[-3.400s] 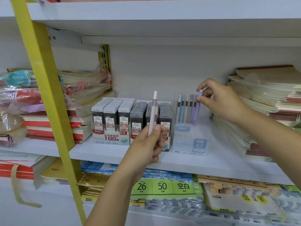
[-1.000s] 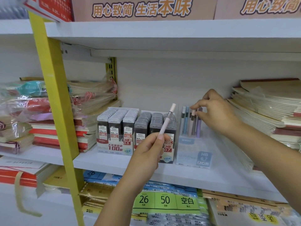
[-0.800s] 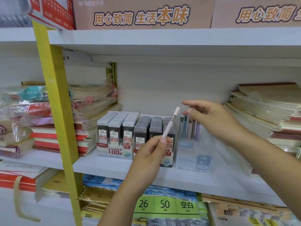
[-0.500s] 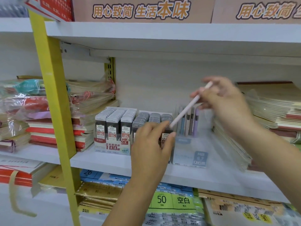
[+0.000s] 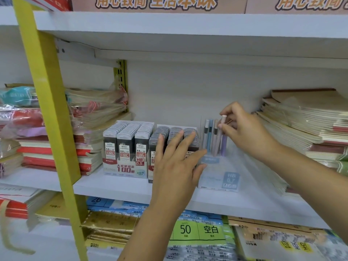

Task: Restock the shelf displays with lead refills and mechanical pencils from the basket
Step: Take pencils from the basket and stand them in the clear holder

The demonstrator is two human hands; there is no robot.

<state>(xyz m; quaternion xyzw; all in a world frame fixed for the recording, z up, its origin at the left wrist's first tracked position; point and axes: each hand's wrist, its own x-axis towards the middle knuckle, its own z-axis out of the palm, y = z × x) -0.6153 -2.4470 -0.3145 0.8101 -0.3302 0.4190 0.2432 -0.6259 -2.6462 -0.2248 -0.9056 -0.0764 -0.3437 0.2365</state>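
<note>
Nearly upright pencil [image 5: 219, 140] in right hand [image 5: 246, 132]

— Where is the camera?
— On my head, wide-angle, facing the middle shelf [image 5: 116, 187] and tipped slightly down.
— How near?
— Close: my left hand [image 5: 175, 166] enters from the bottom edge, my right hand [image 5: 246, 134] from the right edge.

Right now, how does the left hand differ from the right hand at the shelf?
The left hand is open, fingers spread, and holds nothing; the right hand pinches the top of a pink pencil. The left hand is in front of a lead refill box; the right hand is at the clear pencil display. Both are bare and reach over the same white shelf.
</note>
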